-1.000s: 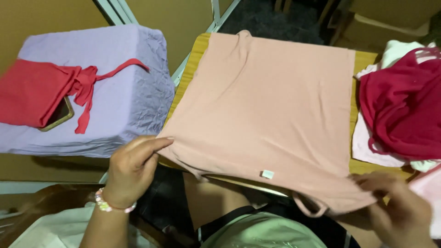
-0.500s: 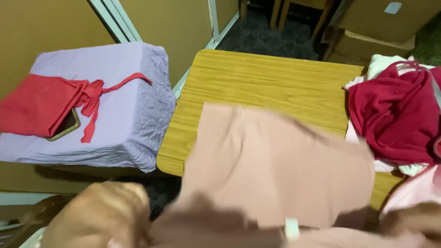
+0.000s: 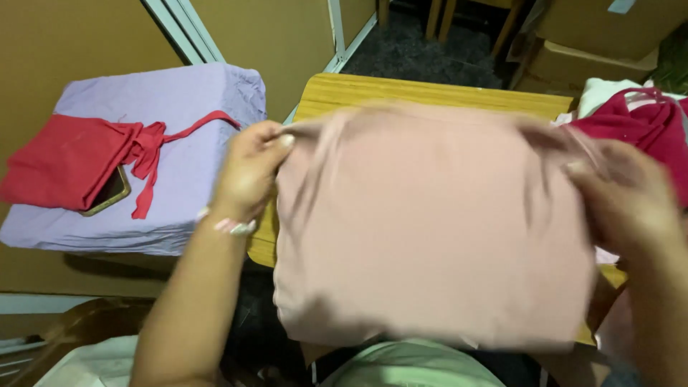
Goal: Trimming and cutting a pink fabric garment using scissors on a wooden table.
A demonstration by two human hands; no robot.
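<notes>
Head cam: both hands are gripping a soft peach-pink cotton top (image 3: 430,229).

Left hand (image 3: 247,172) and right hand (image 3: 627,204) are pinching its upper corners shut; it's now folded over, lifted off the yellow wooden table (image 3: 401,92) behind.

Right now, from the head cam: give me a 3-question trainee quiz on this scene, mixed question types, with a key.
1. True or false: both hands grip the pink garment by its top corners.
2. Multiple choice: the phone on the lilac-covered box lies
A. on the wooden table
B. tucked partly under the red cloth
C. in the right hand
3. Short answer: which hand wears a beaded bracelet?

Key:
1. True: the left hand and the right hand each pinch an upper corner.
2. B, under the red cloth.
3. The left, with the bracelet at the wrist.
</notes>
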